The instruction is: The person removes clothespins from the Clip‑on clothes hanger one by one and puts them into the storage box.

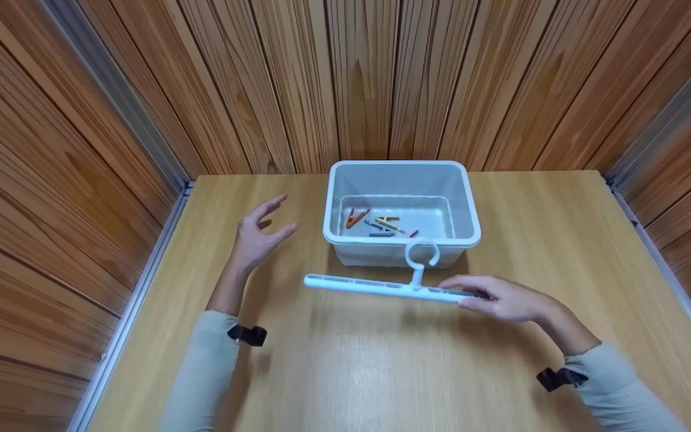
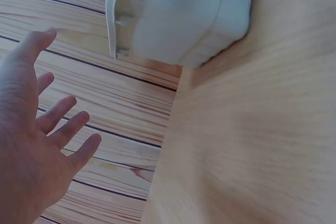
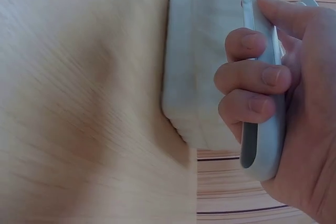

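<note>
My right hand (image 1: 504,299) grips one end of a white hanger bar (image 1: 381,288), fingers (image 3: 252,74) curled over the top edge and the thumb on the other side. The right wrist view shows the bar's end (image 3: 261,156) lying across my palm. The bar runs level from my hand out toward nine o'clock, held just above the wooden table (image 1: 345,360) and just in front of the tub. Its round hook (image 1: 421,255) rises from the middle toward twelve o'clock and overlaps the near rim of the white plastic tub (image 1: 402,174); whether the two touch, I cannot tell.

My left hand (image 1: 257,237) holds nothing. Its fingers (image 2: 68,129) are spread and relaxed, lifted off the table, at nine o'clock from the tub and apart from it. The free end of the bar lies at about four o'clock from this hand, near but not touching.

The tub sits at the far middle of the table, close to the wood-panelled wall (image 1: 357,78). On its floor lie a few clothes pegs (image 1: 378,224): an orange one at the left, and some grey, yellowish and reddish ones beside it toward three o'clock.

Both my sleeves are pale, and a dark strap (image 1: 248,334) sits at each wrist.
</note>
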The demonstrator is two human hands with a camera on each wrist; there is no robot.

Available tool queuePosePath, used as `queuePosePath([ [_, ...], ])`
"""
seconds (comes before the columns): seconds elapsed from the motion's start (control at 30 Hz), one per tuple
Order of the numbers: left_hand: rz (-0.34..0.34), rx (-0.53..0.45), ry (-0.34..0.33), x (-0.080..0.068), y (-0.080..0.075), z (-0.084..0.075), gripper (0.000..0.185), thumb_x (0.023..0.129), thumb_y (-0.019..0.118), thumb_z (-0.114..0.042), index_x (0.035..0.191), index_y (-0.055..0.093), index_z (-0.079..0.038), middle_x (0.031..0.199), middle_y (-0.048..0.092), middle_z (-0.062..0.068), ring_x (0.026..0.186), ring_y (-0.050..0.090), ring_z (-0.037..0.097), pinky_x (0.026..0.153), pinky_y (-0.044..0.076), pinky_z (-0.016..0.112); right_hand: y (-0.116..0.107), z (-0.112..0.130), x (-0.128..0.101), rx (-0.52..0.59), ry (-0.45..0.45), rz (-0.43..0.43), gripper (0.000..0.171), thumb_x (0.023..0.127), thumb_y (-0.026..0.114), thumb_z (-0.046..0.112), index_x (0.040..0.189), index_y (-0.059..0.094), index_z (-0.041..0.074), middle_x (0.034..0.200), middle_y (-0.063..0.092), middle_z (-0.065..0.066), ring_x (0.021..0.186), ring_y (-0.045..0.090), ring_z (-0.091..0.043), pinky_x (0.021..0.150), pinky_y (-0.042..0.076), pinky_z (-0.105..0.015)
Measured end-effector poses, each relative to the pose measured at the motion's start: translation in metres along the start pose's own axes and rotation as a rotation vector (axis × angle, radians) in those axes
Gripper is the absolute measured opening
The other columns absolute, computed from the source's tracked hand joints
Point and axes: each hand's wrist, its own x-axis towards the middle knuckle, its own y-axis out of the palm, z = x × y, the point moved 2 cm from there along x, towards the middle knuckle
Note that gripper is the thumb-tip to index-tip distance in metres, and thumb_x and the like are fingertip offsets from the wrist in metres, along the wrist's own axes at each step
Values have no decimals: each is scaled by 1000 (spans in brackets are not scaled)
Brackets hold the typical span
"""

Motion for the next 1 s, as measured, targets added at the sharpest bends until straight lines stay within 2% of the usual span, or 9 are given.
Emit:
queuePosePath([
  [0.2, 13, -5, -12, -6, -5, 8, 68, 104, 84, -22, 165, 56, -11, 173, 54, 15, 166, 44, 40, 133, 38, 69, 15, -4, 6, -19, -36, 12, 36, 117, 60, 22, 153, 66, 17, 119, 74, -14, 99, 60, -3, 87, 49, -24],
  [0.33, 19, -16, -6, -7, -8, 9, 68, 104, 83, -19, 166, 55, -12, 175, 52, 14, 167, 42, 38, 134, 36, 69, 24, -8, 11, -14, -29, 44, 38, 118, 59, 25, 155, 66, 20, 130, 73, -8, 106, 61, -5, 93, 49, -24],
  [0.53, 57, 8, -9, -10, -10, 11, 69, 105, 81, -21, 167, 53, -13, 179, 46, 16, 170, 36, 40, 135, 32, 72, 33, -16, 17, -23, -32, 69, 38, 118, 59, 26, 155, 67, 17, 138, 75, -7, 115, 62, -7, 105, 50, -25],
  [0.67, 80, 24, -25, -13, -9, 15, 70, 106, 80, -23, 168, 51, -12, 180, 44, 16, 171, 35, 40, 136, 31, 71, 35, -21, 20, -40, -12, 90, 39, 118, 59, 28, 154, 67, 15, 141, 75, -8, 120, 62, -5, 110, 51, -27],
  [0.8, 81, 17, -22, -15, -10, 17, 69, 106, 80, -22, 168, 51, -12, 179, 46, 15, 170, 36, 40, 136, 30, 72, 35, -24, 21, -47, 39, 131, 41, 118, 59, 31, 155, 67, 16, 147, 74, -8, 128, 63, -9, 115, 50, -30],
  [0.9, 77, 15, -16, -15, -11, 18, 69, 106, 80, -22, 169, 51, -13, 179, 46, 14, 171, 35, 40, 136, 30, 73, 34, -26, 23, -32, 87, 159, 41, 118, 59, 33, 155, 67, 18, 147, 72, -8, 125, 61, -9, 110, 50, -28],
  [0.93, 77, 16, -16, -16, -11, 18, 70, 106, 80, -21, 169, 50, -13, 179, 45, 14, 171, 34, 40, 136, 29, 72, 34, -27, 23, -16, 98, 167, 41, 118, 59, 32, 155, 67, 18, 143, 73, -9, 117, 63, -9, 104, 52, -26],
  [1.0, 76, 24, -23, -17, -11, 18, 72, 106, 81, -22, 170, 49, -14, 180, 45, 14, 171, 33, 40, 136, 28, 72, 35, -27, 23, 34, 124, 185, 40, 118, 59, 30, 155, 67, 16, 123, 75, -12, 97, 65, -7, 86, 54, -23],
])
